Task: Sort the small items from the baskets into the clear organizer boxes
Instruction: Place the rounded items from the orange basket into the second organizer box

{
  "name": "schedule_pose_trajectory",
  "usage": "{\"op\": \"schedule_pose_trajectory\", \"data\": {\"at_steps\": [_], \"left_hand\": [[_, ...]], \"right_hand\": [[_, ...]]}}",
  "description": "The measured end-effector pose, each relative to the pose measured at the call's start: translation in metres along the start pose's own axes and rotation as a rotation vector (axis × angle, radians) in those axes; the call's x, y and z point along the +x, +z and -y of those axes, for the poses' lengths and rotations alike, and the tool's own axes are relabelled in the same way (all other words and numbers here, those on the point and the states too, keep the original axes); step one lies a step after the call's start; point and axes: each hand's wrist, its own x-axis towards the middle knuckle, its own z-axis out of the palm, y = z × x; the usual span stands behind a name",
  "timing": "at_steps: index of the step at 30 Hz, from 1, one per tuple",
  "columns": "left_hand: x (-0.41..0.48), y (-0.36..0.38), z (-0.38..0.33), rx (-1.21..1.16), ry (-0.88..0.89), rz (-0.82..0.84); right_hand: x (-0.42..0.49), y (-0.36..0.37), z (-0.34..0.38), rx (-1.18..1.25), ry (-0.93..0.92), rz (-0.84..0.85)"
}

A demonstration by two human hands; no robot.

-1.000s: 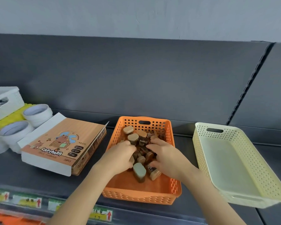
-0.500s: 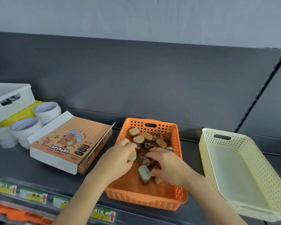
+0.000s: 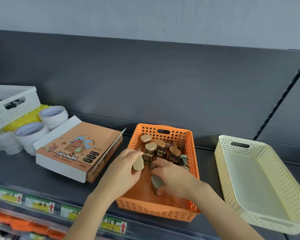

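Fingers [image 3: 134, 153] of the left hand [image 3: 123, 172] now pinch a tan sharpener [image 3: 138, 164], drawn clear of the pile. The right hand [image 3: 175, 177] grips a grey sharpener [image 3: 156, 183] on the orange basket [image 3: 156, 210] floor. Both appear ready for transfer.

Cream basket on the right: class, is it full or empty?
Empty: the cream basket shows only its bare floor, with nothing inside.

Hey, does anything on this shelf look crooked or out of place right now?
The empty cream perforated plastic basket on the right sits skewed on the dark grey shelf, not square with the orange perforated plastic basket beside it. The orange capybara-print cardboard box on the left also lies at an angle, end flaps open.
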Motion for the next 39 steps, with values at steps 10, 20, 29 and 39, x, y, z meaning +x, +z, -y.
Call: {"op": "schedule_pose_trajectory", "data": {"at_steps": [10,20,29,39], "left_hand": [[0.004,0.001,0.000,-0.023,0.031,-0.005],[0.011,0.005,-0.010,-0.120,0.044,-0.004],[0.007,0.004,-0.005,-0.154,0.044,-0.031],[0.011,-0.005,-0.003,-0.183,0.027,-0.021]], "right_hand": [[-0.015,-0.015,-0.006,0.402,0.180,-0.293],[-0.035,-0.008,-0.001,0.553,0.434,-0.507],[-0.042,-0.001,0.007,0.586,0.470,-0.523],[-0.044,-0.006,0.005,0.640,0.465,-0.628]]}}
